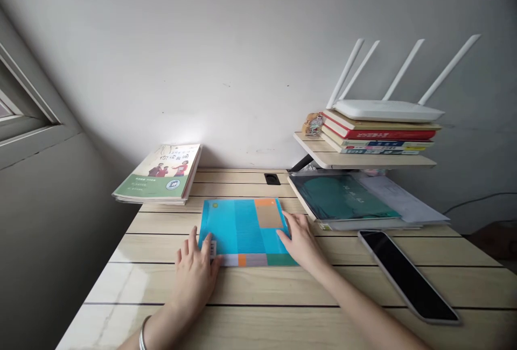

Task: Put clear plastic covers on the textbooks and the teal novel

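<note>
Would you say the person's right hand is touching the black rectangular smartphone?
No, the right hand is at the right edge of the blue, colour-blocked rectangular book, apart from the smartphone.

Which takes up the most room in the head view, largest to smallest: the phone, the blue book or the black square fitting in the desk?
1. Blue book
2. Phone, though its near end lies closer to the camera
3. Black square fitting
</note>
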{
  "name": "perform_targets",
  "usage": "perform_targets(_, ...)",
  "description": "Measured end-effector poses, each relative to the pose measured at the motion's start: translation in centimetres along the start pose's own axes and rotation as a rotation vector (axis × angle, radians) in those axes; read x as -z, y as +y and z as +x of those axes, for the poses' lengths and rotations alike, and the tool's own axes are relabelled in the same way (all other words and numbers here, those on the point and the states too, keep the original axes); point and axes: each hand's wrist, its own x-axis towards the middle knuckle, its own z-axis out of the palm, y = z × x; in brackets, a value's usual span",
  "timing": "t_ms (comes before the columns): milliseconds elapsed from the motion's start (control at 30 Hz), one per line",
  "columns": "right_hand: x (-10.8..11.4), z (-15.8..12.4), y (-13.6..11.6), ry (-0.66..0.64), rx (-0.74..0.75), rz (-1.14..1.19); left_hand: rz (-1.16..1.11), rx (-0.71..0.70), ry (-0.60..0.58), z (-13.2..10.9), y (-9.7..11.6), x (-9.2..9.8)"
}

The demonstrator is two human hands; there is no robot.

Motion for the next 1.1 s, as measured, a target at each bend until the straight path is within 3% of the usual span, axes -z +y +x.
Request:
perform_targets(67, 0.5, 1.0, -2.6, -0.023, 0.106, -0.079, 0.024, -0.115, 0.007, 1.9, 1.3, 0.2)
perform_targets(167, -0.2, 2.9, -6.8, -0.184, 0.265, -0.042, -0.031, -0.326, -0.086, 6.2, 2.9, -0.6)
perform_targets(267, -2.0, 4.4, -9.7, -0.374, 0.264, -0.031, -0.059, -0.342, -0.242, 9.8, 3.6, -2.6)
perform_targets(333, -3.1, 5.0, -10.2, -0.469, 0.210, -0.057, -0.072, -0.324, -0.313, 11.1, 3.5, -3.9)
perform_targets(467, -3.7, 5.5, -8.8, -0.526, 0.118, -0.148, -0.090, -0.343, -0.316, 11.8, 2.5, -5.0)
perform_targets(800, -1.3, 6.3, -3.6, -0.534, -0.144, -0.260, -0.107, -0.286, -0.282, 12.4, -1.6, -4.9)
perform_targets(867, -1.2, 6.3, -2.9, -0.498, -0.168, -0.233, -0.109, -0.274, -0.299, 12.8, -1.9, -4.6)
perform_targets(967, -0.8, 5.9, -1.5, -0.331, -0.199, -0.144, -0.093, -0.238, -0.360, 13.9, -1.9, -3.5)
perform_targets(1033, -0.2, 5.4, -0.4, -0.231, -0.280, -0.072, -0.057, -0.231, -0.395, 14.9, -1.7, -2.7)
perform_targets(1100, 0.6, 5.2, 0.3, -0.236, -0.398, 0.019, -0.017, -0.244, -0.437, 15.7, -1.6, -2.0)
